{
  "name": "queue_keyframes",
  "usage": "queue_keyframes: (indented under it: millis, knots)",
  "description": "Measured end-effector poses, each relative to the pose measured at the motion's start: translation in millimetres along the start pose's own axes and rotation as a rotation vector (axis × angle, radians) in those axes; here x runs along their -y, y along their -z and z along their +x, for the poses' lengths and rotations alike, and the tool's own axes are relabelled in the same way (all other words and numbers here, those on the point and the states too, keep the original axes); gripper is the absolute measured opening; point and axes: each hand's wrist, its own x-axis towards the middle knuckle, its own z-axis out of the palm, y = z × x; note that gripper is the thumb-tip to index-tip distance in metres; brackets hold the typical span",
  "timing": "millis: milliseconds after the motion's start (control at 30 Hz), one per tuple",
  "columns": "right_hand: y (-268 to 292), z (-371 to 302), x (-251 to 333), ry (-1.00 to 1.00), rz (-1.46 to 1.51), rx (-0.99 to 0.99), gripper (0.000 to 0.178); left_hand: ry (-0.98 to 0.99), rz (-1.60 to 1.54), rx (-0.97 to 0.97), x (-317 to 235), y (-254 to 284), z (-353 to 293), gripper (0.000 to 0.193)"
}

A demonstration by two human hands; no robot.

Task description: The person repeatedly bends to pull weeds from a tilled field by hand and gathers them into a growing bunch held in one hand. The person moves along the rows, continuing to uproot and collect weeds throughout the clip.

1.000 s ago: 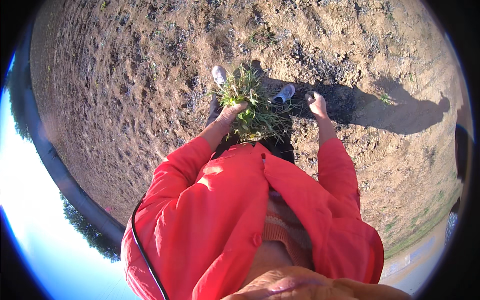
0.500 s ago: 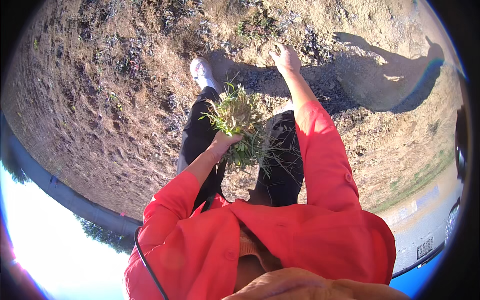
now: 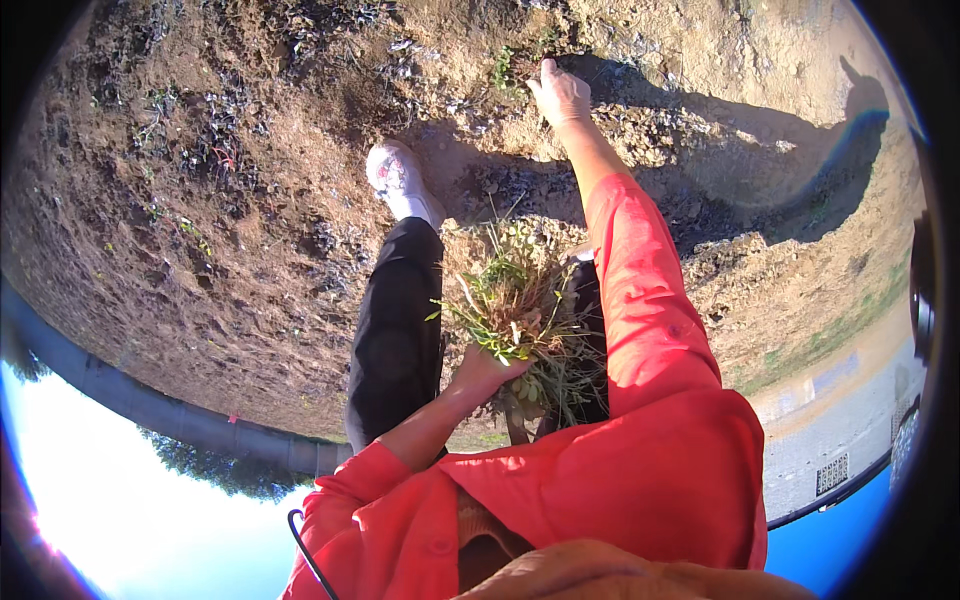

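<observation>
My left hand [image 3: 492, 372] is closed around a bunch of pulled weeds [image 3: 515, 310], with green leaves, dry stalks and thin trailing stems. It holds the bunch low, in front of my legs. My right arm reaches far forward, and my right hand [image 3: 562, 97] is down close to the soil. Just left of it grows a small low plant [image 3: 507, 68] with green and reddish leaves. The fingers of that hand bend downward and their tips are hidden, so whether they touch or grip the plant does not show.
Dry, lumpy soil [image 3: 270, 260] with dark scraps and sparse weeds surrounds me. My white shoe [image 3: 397, 175] stands ahead on the left. My shadow [image 3: 740, 160] falls to the right. A paved strip [image 3: 830, 410] runs along the right, a grey wall [image 3: 170, 400] along the left.
My right hand has moved forward and slightly left, reaching the small plant. The left hand has drawn the weed bunch closer to my body and to the right.
</observation>
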Motion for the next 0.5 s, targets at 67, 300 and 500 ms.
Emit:
queue_keyframes:
  millis: [67,300,500]
  knots:
    - [4.4,-3.9,4.2,-0.044,0.096,-0.059,0.028,-0.013,0.049,0.024,6.3,-1.7,2.6,0.044]
    - [25.2,-9.6,15.4,-0.08,0.375,0.008,0.031,0.129,0.064,0.019,-4.2,-5.8,2.6,0.044]
    - [141.2,-67.8,20.6,-0.258,0.983,0.196,0.044,0.204,-0.202,-0.036,8.8,-1.6,3.6,0.036]
